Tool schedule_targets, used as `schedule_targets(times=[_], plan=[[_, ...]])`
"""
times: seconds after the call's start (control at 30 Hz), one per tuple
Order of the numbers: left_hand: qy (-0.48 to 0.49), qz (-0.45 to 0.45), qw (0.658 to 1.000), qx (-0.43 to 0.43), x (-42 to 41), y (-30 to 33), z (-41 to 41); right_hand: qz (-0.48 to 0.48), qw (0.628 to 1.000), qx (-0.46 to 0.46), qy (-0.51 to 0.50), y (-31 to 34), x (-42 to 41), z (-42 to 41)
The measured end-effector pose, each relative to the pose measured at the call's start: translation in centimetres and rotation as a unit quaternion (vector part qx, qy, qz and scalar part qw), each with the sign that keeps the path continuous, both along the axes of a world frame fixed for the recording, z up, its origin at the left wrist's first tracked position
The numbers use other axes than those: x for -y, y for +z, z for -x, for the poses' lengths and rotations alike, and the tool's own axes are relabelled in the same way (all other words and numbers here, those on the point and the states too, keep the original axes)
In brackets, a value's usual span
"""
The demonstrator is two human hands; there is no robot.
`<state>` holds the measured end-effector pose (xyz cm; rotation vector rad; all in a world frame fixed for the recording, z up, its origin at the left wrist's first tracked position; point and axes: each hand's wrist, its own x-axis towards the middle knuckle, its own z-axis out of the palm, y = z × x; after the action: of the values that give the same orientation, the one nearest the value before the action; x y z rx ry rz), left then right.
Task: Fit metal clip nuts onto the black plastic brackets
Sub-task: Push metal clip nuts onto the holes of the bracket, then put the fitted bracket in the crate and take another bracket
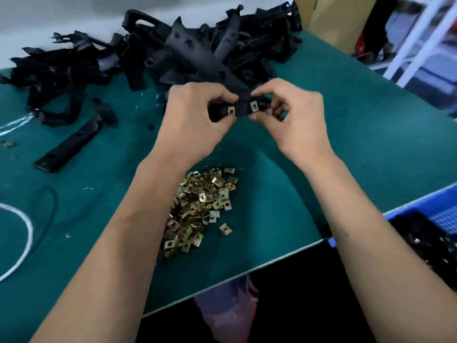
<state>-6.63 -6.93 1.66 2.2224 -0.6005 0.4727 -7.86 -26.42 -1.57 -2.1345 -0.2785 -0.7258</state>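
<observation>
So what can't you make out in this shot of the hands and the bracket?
Head view only:
- Bracket ends: hidden inside the left hand and right hand.
- Bracket pile: blurred, single parts run together.
- Blue bin: cut off by the right edge.
- Clip nut pile: partly behind the left forearm.

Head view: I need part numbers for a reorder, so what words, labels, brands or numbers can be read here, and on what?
None: no readable text shows.
Held black bracket: no marking visible.
Clip nuts pile: too small and blurred to tell.
Blue bin: no label in view.
Cardboard box: plain face.
</observation>
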Motion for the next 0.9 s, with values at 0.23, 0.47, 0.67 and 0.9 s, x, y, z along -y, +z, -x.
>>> schedule_targets(times=[0.23,0.47,0.67,0.9], plan=[[-0.201,-0.099,0.974,0.03,16.4,1.8,4.7,-0.029,0.986,-0.002,-0.161,-1.1,15.1,12.0],[-0.326,-0.14,0.933,-0.065,33.0,-5.2,14.0,-0.296,0.899,-0.107,-0.303,-7.5,25.2,26.4],[-0.364,-0.17,0.877,-0.265,35.0,-17.4,18.6,-0.437,0.767,-0.243,-0.402,-17.2,25.9,31.9],[-0.319,-0.194,0.872,-0.318,34.3,-22.2,20.0,-0.146,0.674,-0.47,-0.551,-23.3,24.4,34.4]])
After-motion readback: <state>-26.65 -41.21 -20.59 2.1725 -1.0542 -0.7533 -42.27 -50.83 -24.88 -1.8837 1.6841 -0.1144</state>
